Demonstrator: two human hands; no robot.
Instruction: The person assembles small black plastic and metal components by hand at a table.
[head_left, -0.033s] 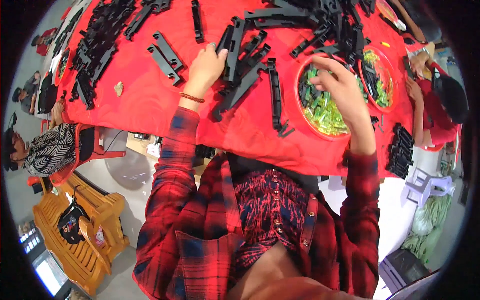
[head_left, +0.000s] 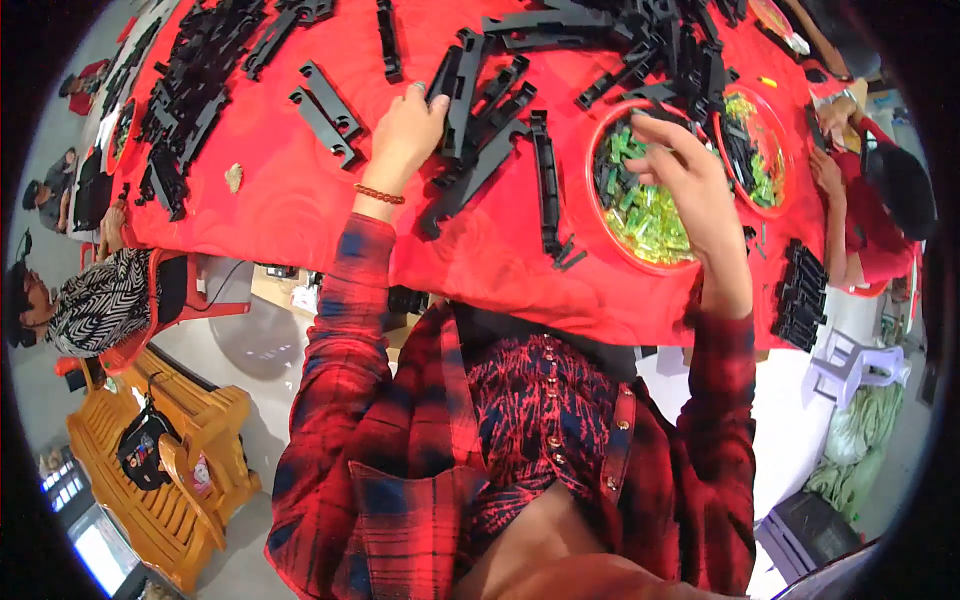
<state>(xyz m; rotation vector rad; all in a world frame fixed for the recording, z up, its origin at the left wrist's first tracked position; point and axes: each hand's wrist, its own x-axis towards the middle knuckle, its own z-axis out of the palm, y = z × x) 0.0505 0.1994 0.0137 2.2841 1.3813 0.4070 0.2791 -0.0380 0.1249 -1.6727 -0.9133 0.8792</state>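
My left hand [head_left: 408,132], a beaded bracelet on its wrist, grips a long black plastic part [head_left: 445,76] at its near end. That part lies against a loose pile of similar black parts [head_left: 480,175]. On the right, my right hand [head_left: 692,182] hovers over a round red bowl [head_left: 594,222]. Its fingers are bent but apart, with nothing seen between them. Small translucent yellow-green pieces [head_left: 648,225] fill the near side of the bowl, with green pieces [head_left: 622,145] and dark ones farther back. My palm and wrist hide the bowl's right part.
Two black parts [head_left: 325,112] lie left of my left hand; a larger heap [head_left: 190,90] lies beyond. One strip [head_left: 546,185] sits left of the bowl. A second red bowl [head_left: 783,190] stands to the right. People sit at both sides of the red-covered table [head_left: 270,190].
My right hand has shifted slightly right over the bowl, and more green pieces show at its far left. My left hand stays on the black part. The whole view has shifted a little.
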